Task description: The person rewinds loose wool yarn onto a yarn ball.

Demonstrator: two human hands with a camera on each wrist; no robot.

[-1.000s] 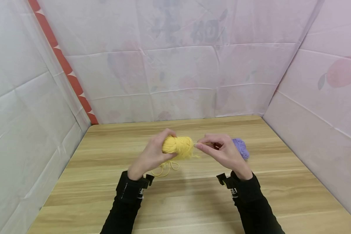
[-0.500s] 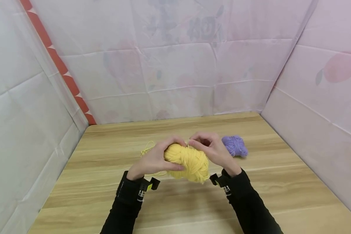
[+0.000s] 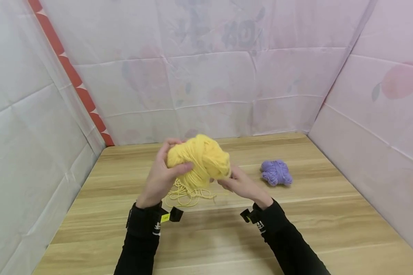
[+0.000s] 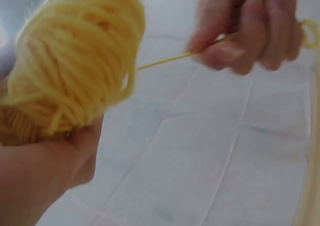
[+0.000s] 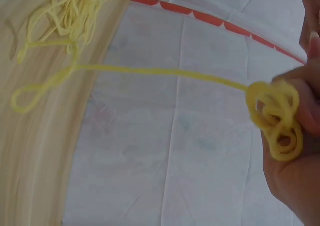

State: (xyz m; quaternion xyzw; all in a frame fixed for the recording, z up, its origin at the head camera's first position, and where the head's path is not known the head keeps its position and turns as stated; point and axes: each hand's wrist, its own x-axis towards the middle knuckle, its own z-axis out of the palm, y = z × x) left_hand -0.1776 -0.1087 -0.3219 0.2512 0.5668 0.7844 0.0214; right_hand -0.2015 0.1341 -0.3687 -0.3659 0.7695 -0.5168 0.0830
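White printed sheeting (image 3: 206,88) hangs behind your wood-grain table (image 3: 206,244). Above it, your left hand (image 3: 156,177) grips a yellow yarn skein (image 3: 199,158); your right hand (image 3: 241,185), just beside it, pinches a straight strand (image 4: 165,62) running from the skein, small loops (image 5: 280,98) bunched against that hand. Loose yellow yarn (image 5: 80,11) lies beneath; a purple skein (image 3: 276,172) rests rightward.

The person's left hand (image 3: 160,175) and right hand (image 3: 244,185) are bare below long black sleeves (image 3: 135,250), with black wrist bands (image 3: 140,221) bearing small, angular black mounts (image 3: 176,214), white markings (image 3: 156,227) too blurred to read, and, on the left, a yellow label (image 3: 165,218).
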